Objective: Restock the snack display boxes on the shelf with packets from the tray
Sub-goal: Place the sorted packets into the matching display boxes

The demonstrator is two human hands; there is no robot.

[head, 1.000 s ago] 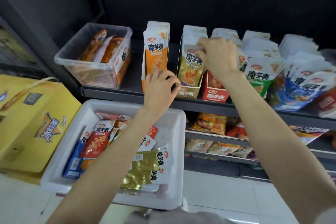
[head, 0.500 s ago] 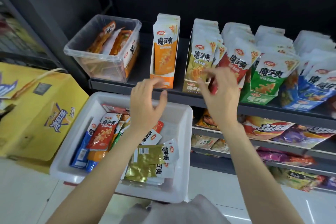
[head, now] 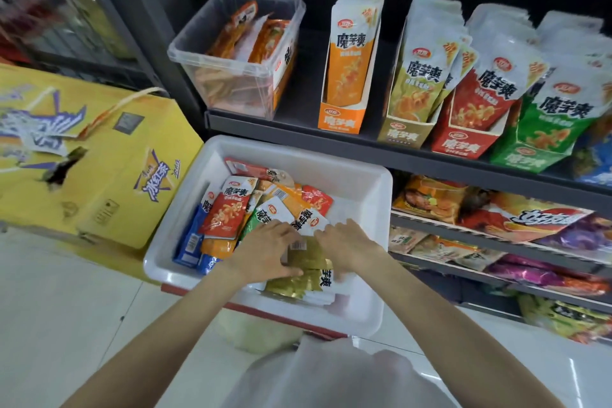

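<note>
1. Below the top shelf (head: pixel 298 139), a white tray (head: pixel 361 175) holds a loose heap of snack packets (head: pixel 228 209) in red, orange, green, blue and olive-gold wrappers.
2. Left hand (head: pixel 268 252): lies on the heap near the tray's front, fingers spread and lightly bent over an olive-gold packet (head: pixel 306 255), thumb at the packet's near edge. It touches the packet; a closed grip cannot be confirmed.
3. Right hand (head: pixel 347 243): rests just beside the left, fingertips on a white-topped packet (head: pixel 309 219) and on the same olive-gold one; fingers look relaxed rather than clenched.
4. On the top shelf, left to right: a clear plastic bin (head: pixel 231 43) with orange packets inside; an orange display box (head: pixel 342 116), thinly filled; an olive display box (head: pixel 402 134), a red display box (head: pixel 460 142) and a green display box (head: pixel 526 156), each packed with upright packets (the far-right blue stock is cut off by the frame).
5. Lower shelves (head: pixel 463 232) carry larger mixed snack bags lying flat.
6. Left of the tray, a yellow carton (head: pixel 99 169) with a carry handle stands on the pale tiled floor (head: pixel 66 308).
</note>
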